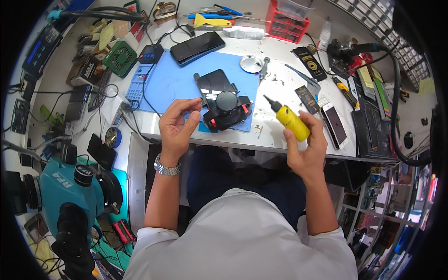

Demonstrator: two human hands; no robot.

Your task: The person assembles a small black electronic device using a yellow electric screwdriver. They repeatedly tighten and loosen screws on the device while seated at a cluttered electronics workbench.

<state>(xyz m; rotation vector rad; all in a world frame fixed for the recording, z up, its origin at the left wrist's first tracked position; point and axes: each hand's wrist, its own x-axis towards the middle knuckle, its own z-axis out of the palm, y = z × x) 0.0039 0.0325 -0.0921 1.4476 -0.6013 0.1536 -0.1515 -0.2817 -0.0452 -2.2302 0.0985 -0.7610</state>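
My right hand (308, 149) grips a small yellow bottle (292, 122) with a black pointed nozzle that aims up and left toward the mat. My left hand (176, 123) hovers at the front edge of the blue work mat (172, 81), thumb and fingers pinched close together; whether something tiny sits between them is too small to tell. Between the hands, a black phone (215, 85) lies in a black clamp fixture with a round knob (227, 100) and red parts. A metal watch is on my left wrist.
Another dark phone (197, 46) lies at the mat's far edge. A white-framed phone (335, 125) and black parts sit at right. A teal microscope (70, 186) stands lower left. Red drawer box (287, 21), yellow-handled tools, cables and a green fan (120, 58) crowd the bench.
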